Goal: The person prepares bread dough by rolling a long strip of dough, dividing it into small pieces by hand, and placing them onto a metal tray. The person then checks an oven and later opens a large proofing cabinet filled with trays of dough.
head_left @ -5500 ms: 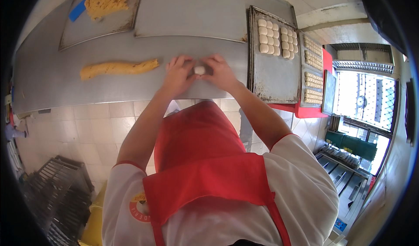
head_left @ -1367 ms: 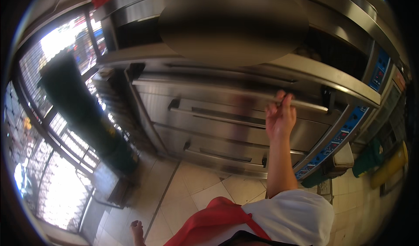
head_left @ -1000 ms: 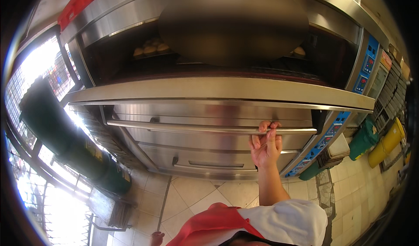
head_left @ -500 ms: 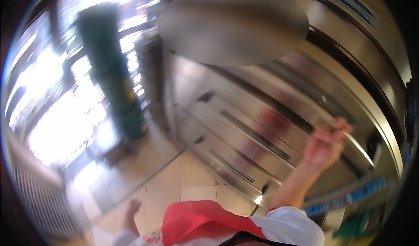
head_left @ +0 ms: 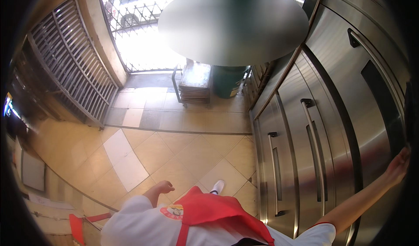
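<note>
My right arm reaches out to the far right, along a stainless steel deck oven [head_left: 286,167]. At the dark picture rim, my right hand [head_left: 397,165] is closed at the lower end of the long door handle [head_left: 384,69] of the uppermost oven door; its fingertips are partly lost in the rim's shadow. My left hand [head_left: 162,187] hangs low beside the red apron [head_left: 214,209], with nothing in it and its fingers loosely bent. Other oven doors carry similar bar handles [head_left: 315,145] and dark narrow windows.
Ahead, a cart with a stack of flat trays [head_left: 195,82] stands beside a green bin [head_left: 229,81]. A slatted metal gate [head_left: 74,56] is at the left, a bright lattice grille [head_left: 131,32] behind. Tiled floor [head_left: 174,154] lies below. A grey blurred oval covers the upper middle.
My view has swung to the right, bringing the oven to the right side and the doorway ahead. My right hand now appears at the far right rim, still at a handle.
</note>
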Action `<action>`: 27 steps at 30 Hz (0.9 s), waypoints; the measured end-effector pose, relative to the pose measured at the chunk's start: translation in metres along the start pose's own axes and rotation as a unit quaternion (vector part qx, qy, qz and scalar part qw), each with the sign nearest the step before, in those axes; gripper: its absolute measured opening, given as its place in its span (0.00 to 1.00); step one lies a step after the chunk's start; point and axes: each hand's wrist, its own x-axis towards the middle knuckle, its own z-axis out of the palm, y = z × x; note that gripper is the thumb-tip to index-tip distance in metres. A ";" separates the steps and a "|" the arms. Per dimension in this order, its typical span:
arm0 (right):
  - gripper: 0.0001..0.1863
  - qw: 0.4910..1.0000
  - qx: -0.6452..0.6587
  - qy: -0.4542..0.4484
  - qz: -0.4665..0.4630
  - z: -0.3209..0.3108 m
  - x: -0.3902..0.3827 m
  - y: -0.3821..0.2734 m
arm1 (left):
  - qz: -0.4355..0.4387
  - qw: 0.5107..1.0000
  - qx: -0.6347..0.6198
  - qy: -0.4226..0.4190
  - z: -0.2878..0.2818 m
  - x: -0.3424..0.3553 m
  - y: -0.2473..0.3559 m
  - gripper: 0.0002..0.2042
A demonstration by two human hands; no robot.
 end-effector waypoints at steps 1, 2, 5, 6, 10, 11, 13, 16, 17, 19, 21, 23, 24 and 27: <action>0.18 0.999 0.009 0.024 0.026 0.012 -0.031 0.007 | -0.009 1.000 -0.023 0.008 0.002 -0.009 -0.012 0.27; 0.21 0.997 0.015 0.049 0.052 0.032 -0.069 0.012 | -0.017 0.999 -0.044 0.014 0.002 -0.017 -0.022 0.27; 0.27 0.960 0.055 0.167 0.220 0.141 -0.259 0.026 | -0.046 0.996 -0.077 0.030 -0.005 -0.042 -0.039 0.28; 0.25 0.929 0.041 0.202 0.307 0.140 -0.326 0.045 | -0.034 0.996 -0.075 0.036 -0.008 -0.039 -0.042 0.28; 0.27 0.794 0.032 0.473 0.382 0.094 -0.488 0.099 | -0.003 0.995 -0.101 -0.004 -0.039 -0.041 -0.050 0.28; 0.28 0.846 0.113 0.413 0.319 0.051 -0.498 0.105 | 0.005 0.996 -0.084 -0.004 -0.055 -0.039 -0.047 0.28; 0.28 0.877 0.302 0.287 0.237 0.028 -0.499 0.107 | 0.011 0.998 -0.053 0.005 -0.088 -0.033 -0.045 0.28; 0.16 0.871 0.305 0.333 0.194 0.003 -0.476 0.127 | 0.074 0.996 -0.043 0.035 -0.136 0.015 -0.030 0.26; 0.06 0.837 0.344 0.385 0.180 0.014 -0.468 0.130 | 0.093 0.993 -0.055 0.040 -0.153 0.024 -0.027 0.26; 0.14 0.839 0.289 0.421 0.189 0.039 -0.466 0.122 | 0.121 0.989 -0.069 0.049 -0.174 0.033 -0.021 0.24; 0.17 0.793 0.322 0.485 0.179 0.064 -0.494 0.119 | 0.101 0.991 -0.068 0.048 -0.195 0.046 -0.018 0.24; 0.16 0.765 0.312 0.529 0.197 0.107 -0.538 0.114 | 0.066 0.993 -0.093 0.044 -0.203 0.063 -0.032 0.23; 0.15 0.751 0.299 0.550 0.208 0.122 -0.562 0.111 | 0.067 0.994 -0.079 0.026 -0.199 0.073 -0.037 0.23; 0.11 0.697 0.270 0.619 0.239 0.138 -0.623 0.102 | 0.064 0.997 -0.028 -0.010 -0.188 0.102 -0.050 0.24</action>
